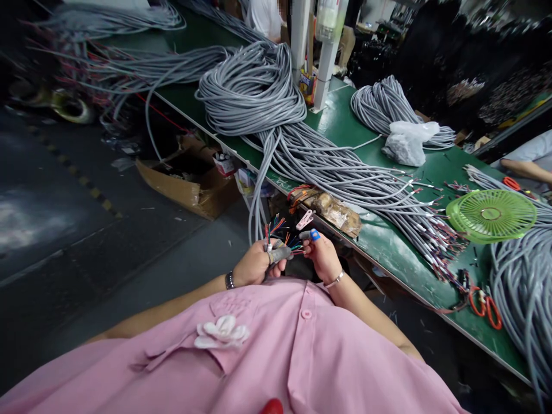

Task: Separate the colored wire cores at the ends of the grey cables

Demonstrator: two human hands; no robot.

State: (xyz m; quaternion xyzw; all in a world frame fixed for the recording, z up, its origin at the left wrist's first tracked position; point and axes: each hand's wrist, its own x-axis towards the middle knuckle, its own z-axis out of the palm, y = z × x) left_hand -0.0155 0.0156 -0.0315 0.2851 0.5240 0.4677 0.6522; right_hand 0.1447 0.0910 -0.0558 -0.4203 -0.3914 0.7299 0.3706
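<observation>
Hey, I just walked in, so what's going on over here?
A person in a pink shirt is at a green table, handling cable ends. The left hand grips grey cables near their ends, where coloured wires fan out. The right hand, with blue on one fingertip, is close by those wires; whether it pinches one is hard to tell. A big grey coil and more cables lie on the table, with a green fan further right.

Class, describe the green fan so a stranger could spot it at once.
Start with the long green table. Follow its grey cables rightward to their coloured wire ends. Beside those sits the fan, its round, ribbed, lime-green face unlike the stringy cables.
</observation>
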